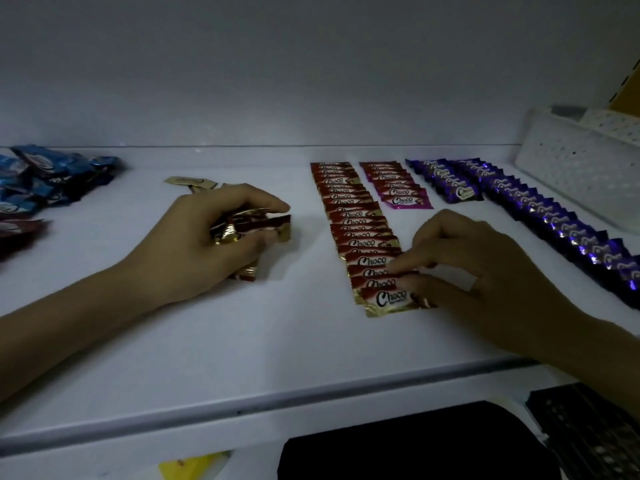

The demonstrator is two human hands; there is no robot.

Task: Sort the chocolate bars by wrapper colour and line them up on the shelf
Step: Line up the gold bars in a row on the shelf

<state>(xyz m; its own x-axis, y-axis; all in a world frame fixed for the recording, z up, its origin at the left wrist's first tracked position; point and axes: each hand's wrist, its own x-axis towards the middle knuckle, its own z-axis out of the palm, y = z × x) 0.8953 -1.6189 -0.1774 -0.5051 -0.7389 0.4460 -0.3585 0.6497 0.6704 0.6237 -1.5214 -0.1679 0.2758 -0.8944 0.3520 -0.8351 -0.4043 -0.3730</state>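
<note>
On white shelf (207,341), right of centre: found row of red bars (353,223) laid overlapping, running from back wall toward front edge. Noted right hand (485,265) at front end of that row, thumb and forefinger closed in a pinch on right end of one red bar (377,273) lying in the row, other fingers curled loosely above shelf. Noted left hand (207,237) left of the row and apart from it, fingers wrapped round bundle of red-and-gold bars (256,225). Found loose gold-edged bar (190,183) just behind left hand. Recorded further right, in order: short row of pink bars (398,188), short row of purple bars (446,183), long row of purple bars (554,220) slanting toward front right. Found white perforated basket (575,168) at right end, beside long purple row. Found heap of blue bars (45,174) at far left rear, with dark red bars (17,230) just in front of it at margin of view.
</note>
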